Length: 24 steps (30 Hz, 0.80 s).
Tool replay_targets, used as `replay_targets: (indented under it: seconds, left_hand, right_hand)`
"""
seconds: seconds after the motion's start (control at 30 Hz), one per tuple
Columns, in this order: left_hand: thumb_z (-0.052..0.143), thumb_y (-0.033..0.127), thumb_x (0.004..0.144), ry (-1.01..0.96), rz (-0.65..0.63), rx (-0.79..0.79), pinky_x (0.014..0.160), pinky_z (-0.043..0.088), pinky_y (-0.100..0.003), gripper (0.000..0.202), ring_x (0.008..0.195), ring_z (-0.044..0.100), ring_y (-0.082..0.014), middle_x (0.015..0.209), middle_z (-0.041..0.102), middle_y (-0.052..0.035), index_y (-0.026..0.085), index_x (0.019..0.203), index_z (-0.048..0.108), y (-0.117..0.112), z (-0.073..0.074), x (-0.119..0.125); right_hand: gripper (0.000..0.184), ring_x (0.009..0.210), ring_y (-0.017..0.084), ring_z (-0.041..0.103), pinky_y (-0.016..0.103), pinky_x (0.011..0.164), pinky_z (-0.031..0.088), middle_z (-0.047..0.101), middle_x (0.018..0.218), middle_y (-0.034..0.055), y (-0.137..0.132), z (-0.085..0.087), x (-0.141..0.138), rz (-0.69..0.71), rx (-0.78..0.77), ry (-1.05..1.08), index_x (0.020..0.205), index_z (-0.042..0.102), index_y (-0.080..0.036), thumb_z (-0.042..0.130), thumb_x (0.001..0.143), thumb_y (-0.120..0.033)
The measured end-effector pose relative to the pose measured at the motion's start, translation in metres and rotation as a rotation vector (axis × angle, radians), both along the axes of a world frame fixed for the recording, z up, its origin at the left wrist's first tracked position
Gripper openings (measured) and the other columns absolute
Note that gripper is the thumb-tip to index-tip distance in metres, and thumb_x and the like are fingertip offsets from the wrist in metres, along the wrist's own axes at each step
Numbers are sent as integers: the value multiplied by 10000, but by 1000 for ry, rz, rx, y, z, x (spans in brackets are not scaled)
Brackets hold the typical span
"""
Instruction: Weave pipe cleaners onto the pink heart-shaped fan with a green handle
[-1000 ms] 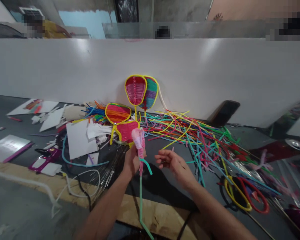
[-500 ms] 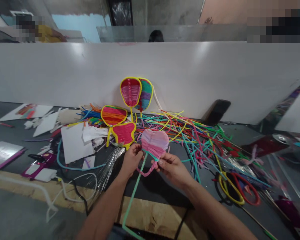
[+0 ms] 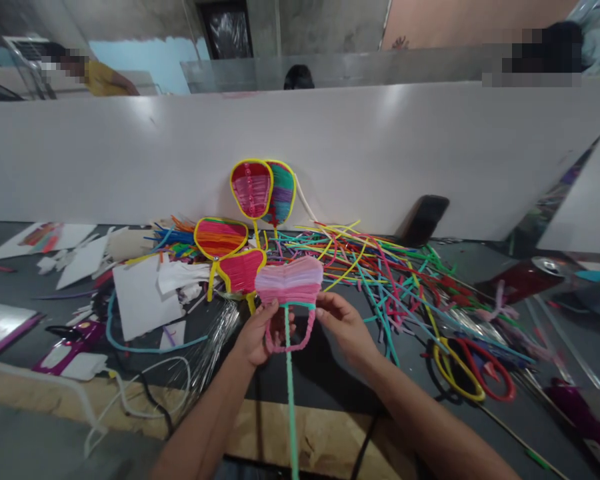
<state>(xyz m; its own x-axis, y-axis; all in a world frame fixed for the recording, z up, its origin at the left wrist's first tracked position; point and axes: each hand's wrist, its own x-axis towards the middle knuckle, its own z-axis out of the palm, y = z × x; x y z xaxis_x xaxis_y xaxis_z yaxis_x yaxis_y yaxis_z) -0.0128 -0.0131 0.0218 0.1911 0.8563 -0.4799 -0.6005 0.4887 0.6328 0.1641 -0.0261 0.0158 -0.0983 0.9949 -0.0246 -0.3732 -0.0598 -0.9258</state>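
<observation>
I hold a pink woven pipe-cleaner heart (image 3: 290,285) upright in front of me, facing me. A teal pipe cleaner (image 3: 290,387) wraps across it and hangs straight down as a stem. My left hand (image 3: 257,333) grips the heart's lower left edge and pink frame. On the lower right side, my right hand (image 3: 345,323) pinches the heart. Both hands are closed on it. Just behind stand finished woven fans: a red heart (image 3: 241,270), an orange one (image 3: 220,237) and two ovals (image 3: 263,190) leaning on the white partition (image 3: 430,147).
A heap of loose coloured pipe cleaners (image 3: 380,267) spreads to the right. Yellow and red loops (image 3: 473,373) lie at right. White paper scraps (image 3: 140,293), a purple glue gun (image 3: 73,333) and cords sit at left. A dark phone (image 3: 423,220) leans on the partition. Other people sit beyond it.
The pink heart turned from edge-on to face me and rose slightly. My right hand, free a second ago, came in and gripped its right side. The teal stem swung to hang straight.
</observation>
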Motion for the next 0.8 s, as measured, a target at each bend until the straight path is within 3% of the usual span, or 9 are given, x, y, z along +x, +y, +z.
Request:
replay_targets:
  seconds: [0.1,0.23,0.33,0.43,0.53,0.6,0.8]
  left_hand:
    - [704,211,714,42,111,57,536,548,-227,192,576,661,-129,653,679,9,167,828,556,3,2,-2]
    - [775,268,629,105,133,123,557,561,-264,324,593,671,-156,660,679,11,181,835,541,1,7,3]
    - [802,313,583,147,131,157,569,562,-284,376,585,671,-171,629,662,19,177,817,540,-3,8,10]
    - [792,330,596,182,139,199,557,554,-275,361,582,671,-169,637,666,19,175,816,550,-5,6,12]
    - [773,335,622,212,156,243,553,549,-271,336,593,672,-167,666,682,12,177,835,566,-6,5,13]
    - [761,334,639,233,158,259,552,548,-278,320,591,671,-171,666,686,6,175,843,573,-8,5,14]
    - [749,322,658,220,140,300,566,553,-298,311,607,669,-176,699,695,-13,164,866,580,-11,4,18]
  right_hand:
    - [240,791,159,552,303,761,426,639,885,21,5,-2,6,-196,78,-252,915,659,-239,665,742,-405]
    - [302,796,188,573,321,757,430,673,863,41,6,-2,7,-130,134,-384,910,696,-210,580,792,-464]
    - [326,722,177,566,308,708,435,668,773,21,4,-1,4,-19,97,-328,884,712,-202,589,781,-486]
    - [286,769,179,566,311,739,437,670,825,18,2,1,2,88,69,-264,917,709,-221,617,774,-451]
    - [220,872,195,543,322,809,416,658,894,23,3,4,3,71,138,-322,878,713,-237,658,750,-407]
    - [195,820,179,533,311,784,413,644,838,18,3,4,4,63,144,-339,837,715,-230,654,757,-396]
    - [246,707,131,544,264,707,427,659,805,1,2,-4,1,128,-91,-2,923,692,-209,713,715,-338]
